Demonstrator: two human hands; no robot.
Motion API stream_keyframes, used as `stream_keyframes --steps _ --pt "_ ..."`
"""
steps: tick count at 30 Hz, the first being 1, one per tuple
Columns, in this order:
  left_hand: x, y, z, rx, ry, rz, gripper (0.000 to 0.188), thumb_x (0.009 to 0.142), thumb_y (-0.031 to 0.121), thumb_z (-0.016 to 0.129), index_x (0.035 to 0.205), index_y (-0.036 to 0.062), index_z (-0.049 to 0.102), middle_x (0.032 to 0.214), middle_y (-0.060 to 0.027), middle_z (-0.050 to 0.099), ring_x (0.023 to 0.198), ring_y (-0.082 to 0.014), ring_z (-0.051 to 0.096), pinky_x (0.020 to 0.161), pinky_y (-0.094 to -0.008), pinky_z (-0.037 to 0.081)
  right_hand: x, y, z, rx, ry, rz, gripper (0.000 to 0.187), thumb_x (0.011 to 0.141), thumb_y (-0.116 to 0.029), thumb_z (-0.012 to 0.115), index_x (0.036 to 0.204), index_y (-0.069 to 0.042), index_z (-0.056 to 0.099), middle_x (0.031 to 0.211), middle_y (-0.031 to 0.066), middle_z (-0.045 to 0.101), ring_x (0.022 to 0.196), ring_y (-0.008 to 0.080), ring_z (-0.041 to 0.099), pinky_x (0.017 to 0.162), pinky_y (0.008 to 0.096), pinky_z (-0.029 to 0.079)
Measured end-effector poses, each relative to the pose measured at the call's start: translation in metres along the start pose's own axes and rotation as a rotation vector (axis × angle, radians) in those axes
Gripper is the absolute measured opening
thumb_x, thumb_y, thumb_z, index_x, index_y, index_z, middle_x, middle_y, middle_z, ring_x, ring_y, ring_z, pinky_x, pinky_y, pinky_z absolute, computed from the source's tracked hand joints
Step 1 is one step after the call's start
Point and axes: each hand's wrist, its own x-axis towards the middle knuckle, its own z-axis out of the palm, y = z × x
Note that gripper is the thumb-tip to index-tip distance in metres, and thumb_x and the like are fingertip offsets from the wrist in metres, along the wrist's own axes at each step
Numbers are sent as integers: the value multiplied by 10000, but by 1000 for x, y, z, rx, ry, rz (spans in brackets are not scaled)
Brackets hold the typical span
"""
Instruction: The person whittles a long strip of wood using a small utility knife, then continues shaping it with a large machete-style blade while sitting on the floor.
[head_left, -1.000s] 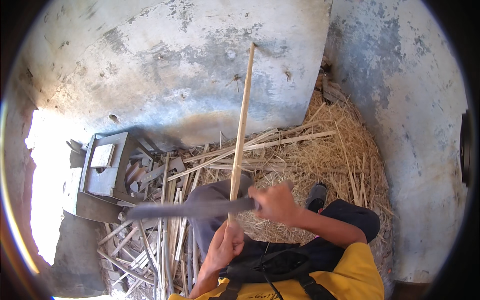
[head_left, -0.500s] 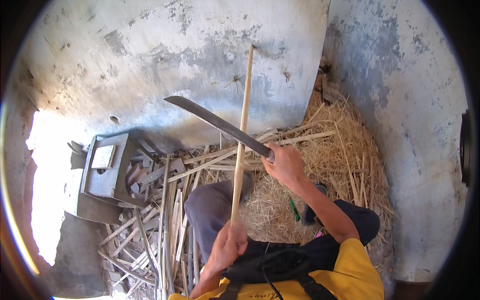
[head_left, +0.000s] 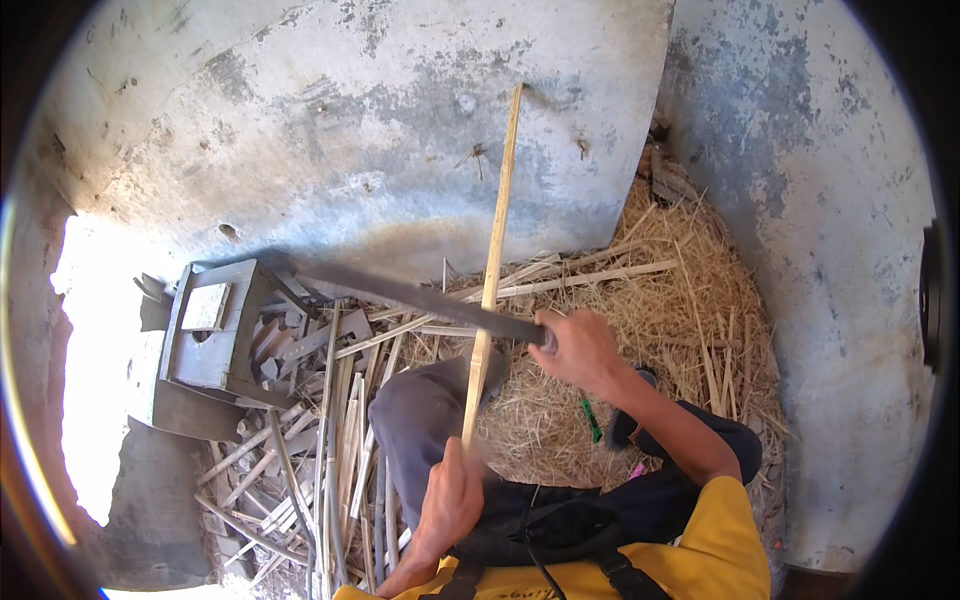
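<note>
My left hand [head_left: 449,500] is closed around the lower end of a long pale bamboo strip [head_left: 497,240]. The strip slants up and away from me, its far end standing out in front of the wall. In my right hand [head_left: 583,350] is the handle of a machete [head_left: 430,298], fingers wrapped round it. Its long dark blade points left and crosses the strip around mid-length; motion blurs the blade toward its tip. Whether the edge touches the strip I cannot tell. My bent left knee [head_left: 425,400] is below the strip.
Split bamboo strips [head_left: 345,450] lie heaped at left, beside a grey wooden box [head_left: 215,325]. Fibrous shavings [head_left: 560,430] cover the floor before me and at right. A green object [head_left: 591,421] lies near my right foot. Weathered walls [head_left: 330,130] rise ahead and at right [head_left: 815,250].
The machete has swung lower along the strip, its tip dropping toward the wooden box. The strip has turned slightly, its far end shifting right. Both hands keep their hold.
</note>
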Motion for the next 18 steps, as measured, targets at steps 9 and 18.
stream_keyframes --steps 9,18 --pt "18 28 -13 -61 -96 -271 144 956 -39 543 1030 -48 420 734 -293 540 694 -536 552 577 -562 399 -12 -12 9 32 4 -42 288 721 -270 806 958 -132 716 604 99 660 545 302 683 534 426 536" --pt "19 29 -15 -128 -112 -329 154 968 -27 524 1021 -40 380 729 -295 563 712 -548 568 567 -569 416 -21 -27 7 89 -133 -131 251 762 -262 782 956 -121 706 608 89 668 560 292 687 566 422 554"
